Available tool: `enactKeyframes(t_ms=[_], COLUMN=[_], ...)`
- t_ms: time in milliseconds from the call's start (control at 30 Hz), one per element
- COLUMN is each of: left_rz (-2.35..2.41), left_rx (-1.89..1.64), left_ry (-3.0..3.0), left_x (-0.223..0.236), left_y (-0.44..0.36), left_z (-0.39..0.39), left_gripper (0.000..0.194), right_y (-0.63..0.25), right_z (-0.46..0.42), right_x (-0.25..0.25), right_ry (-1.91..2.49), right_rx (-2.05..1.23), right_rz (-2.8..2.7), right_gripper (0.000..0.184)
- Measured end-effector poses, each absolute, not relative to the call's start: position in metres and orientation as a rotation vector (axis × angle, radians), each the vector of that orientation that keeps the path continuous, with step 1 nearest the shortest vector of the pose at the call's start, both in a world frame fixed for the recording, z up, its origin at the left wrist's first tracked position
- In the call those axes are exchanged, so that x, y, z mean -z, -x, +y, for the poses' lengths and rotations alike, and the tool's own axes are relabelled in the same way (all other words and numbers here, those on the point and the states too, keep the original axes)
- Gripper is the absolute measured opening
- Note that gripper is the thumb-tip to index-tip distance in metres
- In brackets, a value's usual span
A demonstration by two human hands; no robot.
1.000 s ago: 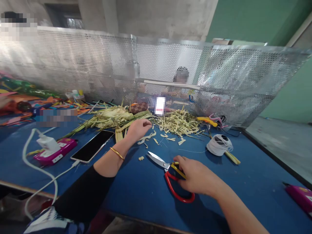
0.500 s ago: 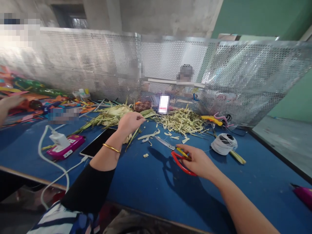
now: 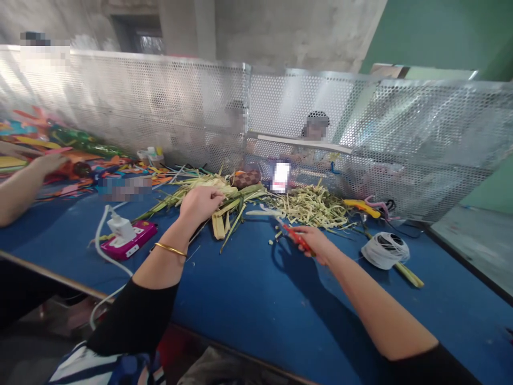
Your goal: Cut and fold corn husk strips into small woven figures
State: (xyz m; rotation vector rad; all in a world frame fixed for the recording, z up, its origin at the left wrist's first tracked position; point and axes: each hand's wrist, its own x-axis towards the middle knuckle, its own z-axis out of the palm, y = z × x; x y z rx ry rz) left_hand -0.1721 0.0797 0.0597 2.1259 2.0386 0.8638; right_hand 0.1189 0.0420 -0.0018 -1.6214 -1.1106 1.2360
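well, the right hand point(image 3: 316, 243) grips red-handled scissors point(image 3: 300, 241) — the left hand point(image 3: 198, 204) is curled by pale strips point(image 3: 229, 202), its hold unclear.

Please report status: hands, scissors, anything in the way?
Right hand holds scissors. Left hand at plant stalks, grip unclear. Heap of cut strips beyond scissors.

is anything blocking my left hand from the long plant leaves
Nothing visible does. Your left hand overlaps the long plant leaves in view, though contact is unclear; the scissors in your right hand are farther right.
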Motion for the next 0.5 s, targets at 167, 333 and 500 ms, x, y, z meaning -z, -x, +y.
enactKeyframes(t_ms=[167, 333, 500], left_rz=[2.098, 2.194, 2.082], left_rx=[-0.821, -1.168, -1.739], left_ry=[-2.102, -1.941, -1.735], left_x=[-0.06, -0.063, -0.069], left_y=[0.172, 0.171, 0.178], left_z=[0.077, 0.075, 0.069], left_gripper=[0.027, 0.03, 0.034], right_y=[-0.12, -0.104, -0.113], right_z=[0.045, 0.017, 0.026], right_x=[0.0, -0.011, -0.01], right_ry=[1.5, 1.462, 1.762], right_rx=[-1.102, -1.339, -1.36], right_rz=[-0.947, -1.174, -1.504], right_gripper=[0.021, 0.034, 0.037])
